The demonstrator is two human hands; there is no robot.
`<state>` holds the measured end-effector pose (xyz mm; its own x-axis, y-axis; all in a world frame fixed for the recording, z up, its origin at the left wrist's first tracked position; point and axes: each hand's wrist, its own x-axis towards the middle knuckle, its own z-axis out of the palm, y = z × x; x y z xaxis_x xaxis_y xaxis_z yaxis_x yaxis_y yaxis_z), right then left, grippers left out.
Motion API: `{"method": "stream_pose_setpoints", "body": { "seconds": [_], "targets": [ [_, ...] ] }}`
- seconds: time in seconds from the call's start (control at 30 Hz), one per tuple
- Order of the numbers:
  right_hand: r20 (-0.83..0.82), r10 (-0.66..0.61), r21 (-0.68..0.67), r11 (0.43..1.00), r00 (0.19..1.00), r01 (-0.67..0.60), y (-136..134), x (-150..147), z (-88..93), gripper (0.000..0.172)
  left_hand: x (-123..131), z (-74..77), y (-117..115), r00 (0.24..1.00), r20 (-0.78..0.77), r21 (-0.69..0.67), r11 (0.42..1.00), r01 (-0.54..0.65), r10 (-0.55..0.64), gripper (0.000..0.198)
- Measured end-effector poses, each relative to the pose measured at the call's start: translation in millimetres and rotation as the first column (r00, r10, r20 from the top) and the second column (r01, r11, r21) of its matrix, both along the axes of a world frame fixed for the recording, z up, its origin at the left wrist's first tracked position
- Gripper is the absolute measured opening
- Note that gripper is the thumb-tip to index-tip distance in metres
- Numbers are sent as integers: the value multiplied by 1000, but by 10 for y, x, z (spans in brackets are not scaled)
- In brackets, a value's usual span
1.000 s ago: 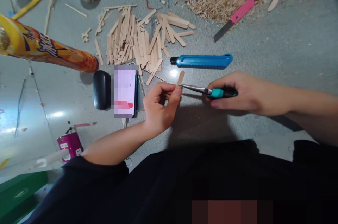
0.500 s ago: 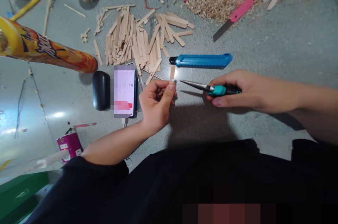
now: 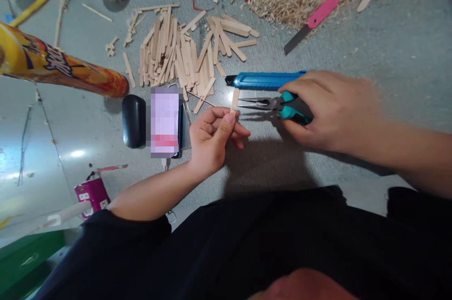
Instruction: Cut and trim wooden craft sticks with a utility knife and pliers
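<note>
Between thumb and fingers, my left hand [image 3: 213, 142] pinches a short wooden craft stick [image 3: 235, 100], its rounded end pointing up. My right hand [image 3: 332, 107] is wrapped round needle-nose pliers [image 3: 291, 106] with teal and black handles. The pliers' jaws are slightly parted, and their tips are at the right edge of the stick; whether they touch it I cannot tell. Just above the pliers lies a blue utility knife [image 3: 261, 80], its right end hidden behind my right hand.
A pile of craft sticks [image 3: 160, 50] lies beyond my left hand. Wood clippings [image 3: 282, 10] and a pink-handled saw [image 3: 325, 8] are at the back right. To the left are a phone [image 3: 165, 121], a black oval case [image 3: 134, 121], an orange-yellow can [image 3: 63, 62] and a purple power adapter [image 3: 92, 196].
My right hand has turned the pliers and moved slightly up and left; their jaws have parted. The left hand's lower fingers have stretched out, and the stick leans slightly right.
</note>
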<state>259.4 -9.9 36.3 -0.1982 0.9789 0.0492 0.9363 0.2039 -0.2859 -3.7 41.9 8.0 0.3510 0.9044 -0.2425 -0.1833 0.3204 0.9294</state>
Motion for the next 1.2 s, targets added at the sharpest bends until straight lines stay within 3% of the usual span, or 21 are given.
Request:
{"method": "stream_pose_setpoints", "body": {
  "seconds": [0.2, 0.27, 0.57, 0.7, 0.97, 1.2],
  "targets": [
    [74, 58, 248, 966, 996, -75, -34, -25, -147, 37, -17, 26, -15, 992, 71, -100, 989, 112, -106, 53],
    [74, 71, 257, 962, 995, -87, -38, -27, -171, 36, -26, 27, -6, 983, 104, -134, 977, 163, -150, 55],
    [61, 84, 141, 986, 995, -92, -58, -15, -152, 38, -79, -35, 44, 938, 231, -198, 932, 305, -258, 50],
    [71, 70, 61, 995, 995, -75, -69, -19, -121, 37, -74, -26, 47, 946, 191, -202, 933, 299, -262, 55],
    [91, 85, 59, 994, 992, -90, -80, -19, -129, 30, -71, -23, 61, 942, 196, -179, 935, 306, -271, 54],
    [11, 119, 94, 988, 993, -120, -104, 7, -161, 29, -41, -41, 38, 954, 149, -58, 961, 270, -259, 53]
  ]
}}
